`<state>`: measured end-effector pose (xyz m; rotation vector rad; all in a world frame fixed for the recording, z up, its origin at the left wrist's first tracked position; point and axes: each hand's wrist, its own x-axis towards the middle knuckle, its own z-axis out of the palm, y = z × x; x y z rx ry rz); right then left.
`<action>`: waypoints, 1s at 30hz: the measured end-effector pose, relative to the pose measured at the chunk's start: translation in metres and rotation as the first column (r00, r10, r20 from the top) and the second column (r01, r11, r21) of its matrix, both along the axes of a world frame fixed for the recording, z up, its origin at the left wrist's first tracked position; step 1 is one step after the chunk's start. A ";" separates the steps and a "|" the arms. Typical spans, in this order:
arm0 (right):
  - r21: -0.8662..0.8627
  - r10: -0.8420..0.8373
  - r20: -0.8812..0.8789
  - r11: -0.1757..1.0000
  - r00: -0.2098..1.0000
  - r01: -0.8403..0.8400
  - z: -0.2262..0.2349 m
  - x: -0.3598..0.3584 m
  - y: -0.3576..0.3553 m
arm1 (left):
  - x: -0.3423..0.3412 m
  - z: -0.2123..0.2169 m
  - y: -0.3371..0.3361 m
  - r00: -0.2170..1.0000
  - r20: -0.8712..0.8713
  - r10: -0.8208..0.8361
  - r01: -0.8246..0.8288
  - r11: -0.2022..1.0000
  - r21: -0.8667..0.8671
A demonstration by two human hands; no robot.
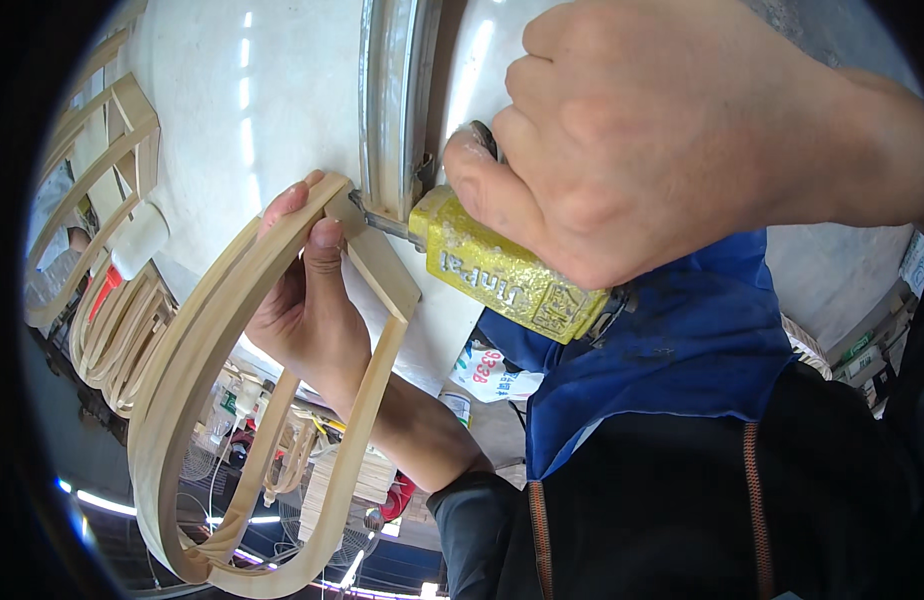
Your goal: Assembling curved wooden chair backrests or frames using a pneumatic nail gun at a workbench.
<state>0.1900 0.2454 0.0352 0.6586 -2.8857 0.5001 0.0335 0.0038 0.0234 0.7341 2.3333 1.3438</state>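
Observation:
My left hand [322, 300] grips the angled end of a pale wooden frame [162, 460] made of curved, looped strips. My thumb and fingers clasp it near a short flat crosspiece [382, 272]. In my right hand [622, 130] is a nail gun [512, 275] with a rough yellow body, most of its handle hidden behind my fist. Its narrow metal nose [377, 215] meets the frame's corner, right beside my left fingertips; whether it presses on the wood I cannot tell. A long metal magazine [392, 110] runs from the nose toward the top of the picture.
A white work surface [202, 130] lies behind the frame. At the left are another wooden frame [137, 130], a white bottle with a red nozzle [140, 243] and several stacked curved strips [122, 340]. A blue cloth [672, 340] hangs against my black clothing. A fan [357, 535] shows lower down.

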 end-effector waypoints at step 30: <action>-0.030 -0.041 -0.084 0.999 0.996 0.038 -0.014 -0.003 -0.010 | -0.005 -0.001 -0.011 1.000 -0.004 -0.008 0.008 1.000 0.005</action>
